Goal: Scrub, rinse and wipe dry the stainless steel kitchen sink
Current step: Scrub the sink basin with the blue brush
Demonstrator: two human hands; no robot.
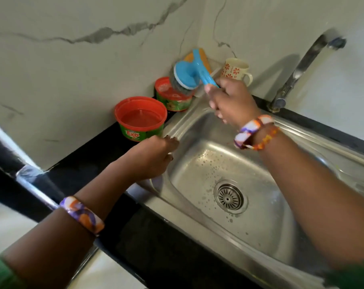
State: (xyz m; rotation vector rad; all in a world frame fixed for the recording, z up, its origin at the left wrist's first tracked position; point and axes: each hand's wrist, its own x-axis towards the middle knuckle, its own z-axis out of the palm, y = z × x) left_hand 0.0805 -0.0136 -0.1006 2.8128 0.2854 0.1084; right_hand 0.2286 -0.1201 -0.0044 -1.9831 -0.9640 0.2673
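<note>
1. Three stages required: scrub, rinse, wipe dry. None judged complete.
2. Sink located centre-right, set into black counter. Basin floor carries scattered droplets and pale spotting around drain strainer; already wet, not visibly lathered.
3. Right hand raised over rear-left corner of basin, fingers curled round blue handle of scrubber. Scrubber head, blue backing with steel wool beneath, sits over rear soap tub, apparently touching its contents; contact not certain owing to blur.
4. Left hand resting on left rim of sink, fingers loosely bent over the edge, holding nothing; judged to be bracing only.
5. Front soap tub open on counter beside rim, reddish contents showing.
6. Tap at rear right; no water stream visible.
7. Cup and orange-yellow item standing in corner behind scrubber; neither involved at present.
8. No drying cloth visible anywhere.
9. Assessment: step in hand judged as loading scrubber with soap, ahead of scrubbing.
10. Remaining: scrubbing of basin walls, floor and rim; rinsing under tap; wiping dry. Progress rated early.
</note>
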